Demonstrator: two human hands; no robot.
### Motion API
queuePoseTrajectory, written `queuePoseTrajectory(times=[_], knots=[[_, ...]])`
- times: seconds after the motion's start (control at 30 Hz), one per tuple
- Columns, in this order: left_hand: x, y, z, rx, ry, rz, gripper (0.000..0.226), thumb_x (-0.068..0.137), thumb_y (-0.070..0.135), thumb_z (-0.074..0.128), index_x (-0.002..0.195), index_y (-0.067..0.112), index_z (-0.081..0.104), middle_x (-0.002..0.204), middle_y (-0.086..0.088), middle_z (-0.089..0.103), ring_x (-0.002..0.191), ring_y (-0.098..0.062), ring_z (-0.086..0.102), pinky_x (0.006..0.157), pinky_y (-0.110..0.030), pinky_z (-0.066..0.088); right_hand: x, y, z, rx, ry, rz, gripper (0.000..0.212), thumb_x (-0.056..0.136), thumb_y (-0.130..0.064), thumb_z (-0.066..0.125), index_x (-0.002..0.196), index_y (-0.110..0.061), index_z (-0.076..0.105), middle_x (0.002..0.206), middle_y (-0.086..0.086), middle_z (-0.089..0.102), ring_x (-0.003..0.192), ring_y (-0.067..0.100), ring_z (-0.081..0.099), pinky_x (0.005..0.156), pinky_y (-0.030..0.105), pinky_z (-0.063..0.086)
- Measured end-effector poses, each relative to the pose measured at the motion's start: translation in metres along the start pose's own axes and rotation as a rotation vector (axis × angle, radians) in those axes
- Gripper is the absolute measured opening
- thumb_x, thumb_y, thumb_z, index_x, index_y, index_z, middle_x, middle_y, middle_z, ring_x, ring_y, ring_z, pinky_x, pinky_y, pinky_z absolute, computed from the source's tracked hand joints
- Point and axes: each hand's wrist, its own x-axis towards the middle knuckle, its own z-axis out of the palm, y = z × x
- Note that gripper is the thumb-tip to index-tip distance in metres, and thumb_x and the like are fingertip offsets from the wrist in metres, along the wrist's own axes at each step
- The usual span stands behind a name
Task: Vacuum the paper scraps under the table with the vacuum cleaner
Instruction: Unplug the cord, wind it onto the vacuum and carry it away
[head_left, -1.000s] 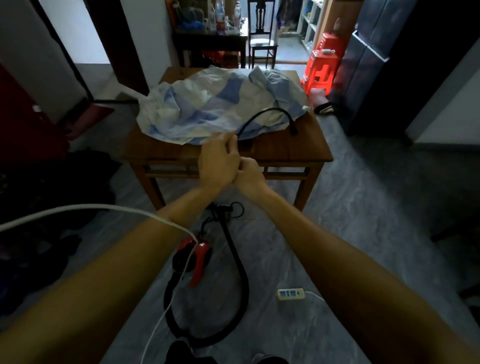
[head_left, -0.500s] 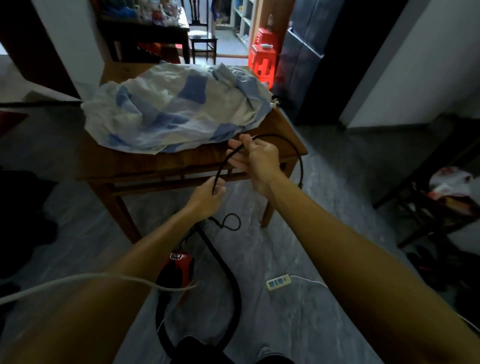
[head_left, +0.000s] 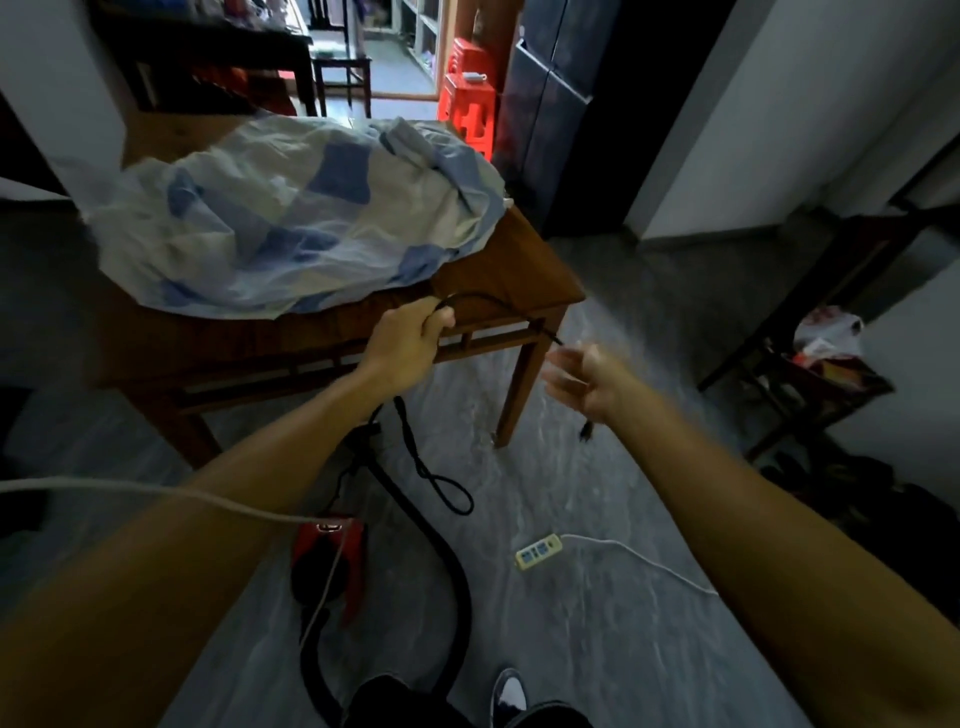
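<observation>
Has spread the hands apart since a moment ago, left hand (head_left: 410, 340) gripping the black cord (head_left: 483, 297) at the table (head_left: 519, 260) edge, right hand (head_left: 587, 376) too blurred to tell its grasp, so likely readying to plug the vacuum cleaner (head_left: 332, 558), on the floor below, into the power strip (head_left: 540, 551).

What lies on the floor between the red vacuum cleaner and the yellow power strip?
In the head view, the black hose crosses between the red vacuum cleaner and the power strip; the rest is bare grey floor.
</observation>
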Motion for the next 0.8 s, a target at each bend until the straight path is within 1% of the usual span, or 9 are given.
queuePoseTrajectory(times=[0.07, 0.13, 0.27, 0.37, 0.43, 0.5, 0.6, 0.7, 0.8], knots=[[0.014, 0.018, -0.007, 0.059, -0.052, 0.075, 0.036, 0.101, 0.027, 0.040, 0.094, 0.000, 0.063, 0.085, -0.011, 0.064, 0.076, -0.026, 0.058, 0.068, -0.038, 0.045, -0.002, -0.004, 0.007, -0.168, -0.027, -0.154, 0.023, 0.100, -0.025, 0.046, 0.094, -0.010, 0.061, 0.078, 0.004, 0.062, 0.068, 0.015, 0.060, 0.060, 0.026, 0.049], [0.023, 0.035, -0.007, 0.168, -0.153, 0.113, 0.037, 0.100, 0.026, 0.041, 0.093, -0.002, 0.063, 0.079, -0.012, 0.061, 0.071, -0.027, 0.057, 0.066, -0.040, 0.043, 0.000, -0.011, 0.019, -0.382, -0.053, -0.520, 0.012, 0.094, -0.018, 0.054, 0.099, -0.015, 0.064, 0.091, -0.001, 0.064, 0.078, 0.010, 0.061, 0.063, 0.018, 0.050], [0.031, 0.059, 0.002, 0.200, -0.186, 0.024, 0.031, 0.100, 0.023, 0.041, 0.093, 0.004, 0.064, 0.075, -0.002, 0.059, 0.063, -0.014, 0.053, 0.054, -0.020, 0.040, 0.004, -0.025, 0.042, -0.835, -0.465, -0.962, 0.051, 0.084, -0.006, 0.055, 0.135, -0.015, 0.051, 0.127, 0.003, 0.058, 0.110, 0.011, 0.055, 0.090, 0.025, 0.048], [0.029, 0.069, 0.001, 0.247, -0.116, -0.077, 0.026, 0.100, 0.023, 0.041, 0.094, 0.007, 0.061, 0.078, 0.001, 0.056, 0.070, -0.012, 0.052, 0.065, -0.017, 0.039, 0.014, -0.035, 0.042, -0.847, -0.585, -0.967, 0.016, 0.095, -0.011, 0.050, 0.099, -0.013, 0.066, 0.087, 0.006, 0.065, 0.075, 0.006, 0.060, 0.071, 0.023, 0.048], [0.025, 0.068, 0.001, 0.243, -0.046, -0.133, 0.023, 0.099, 0.029, 0.043, 0.092, 0.011, 0.056, 0.079, -0.001, 0.059, 0.072, -0.014, 0.054, 0.069, -0.025, 0.040, 0.022, -0.041, 0.039, -0.832, -0.625, -0.940, 0.020, 0.097, -0.014, 0.050, 0.084, -0.016, 0.064, 0.072, 0.002, 0.060, 0.060, 0.006, 0.057, 0.064, 0.025, 0.048], [0.019, 0.066, 0.007, 0.143, 0.013, -0.212, 0.020, 0.098, 0.031, 0.045, 0.092, 0.013, 0.052, 0.077, -0.003, 0.062, 0.068, -0.012, 0.057, 0.062, -0.025, 0.043, 0.027, -0.048, 0.038, -0.808, -0.645, -0.965, 0.018, 0.096, -0.013, 0.051, 0.095, -0.012, 0.069, 0.074, 0.003, 0.062, 0.059, 0.007, 0.058, 0.061, 0.024, 0.050], [0.009, 0.064, 0.024, 0.076, 0.001, -0.328, 0.013, 0.096, 0.027, 0.048, 0.099, 0.015, 0.054, 0.089, -0.001, 0.060, 0.083, -0.016, 0.058, 0.073, -0.030, 0.045, 0.024, -0.053, 0.043, -0.692, -0.676, -1.068, 0.019, 0.093, -0.002, 0.053, 0.089, 0.008, 0.068, 0.076, 0.018, 0.065, 0.057, 0.009, 0.058, 0.058, 0.023, 0.048], [0.004, 0.056, 0.037, 0.036, 0.006, -0.440, 0.011, 0.095, 0.026, 0.050, 0.102, 0.018, 0.055, 0.098, -0.001, 0.059, 0.090, -0.017, 0.056, 0.077, -0.029, 0.043, 0.027, -0.055, 0.044, -0.684, -0.663, -1.163, 0.021, 0.091, -0.007, 0.057, 0.078, 0.003, 0.069, 0.076, 0.017, 0.069, 0.069, 0.031, 0.063, 0.064, 0.036, 0.048], [0.003, 0.041, 0.047, 0.049, -0.056, -0.524, 0.011, 0.096, 0.027, 0.049, 0.105, 0.023, 0.054, 0.106, 0.001, 0.058, 0.100, -0.017, 0.055, 0.080, -0.027, 0.040, 0.028, -0.060, 0.040, -0.645, -0.651, -1.145, 0.018, 0.088, -0.008, 0.061, 0.077, 0.001, 0.072, 0.076, 0.015, 0.071, 0.073, 0.034, 0.065, 0.066, 0.036, 0.050]])
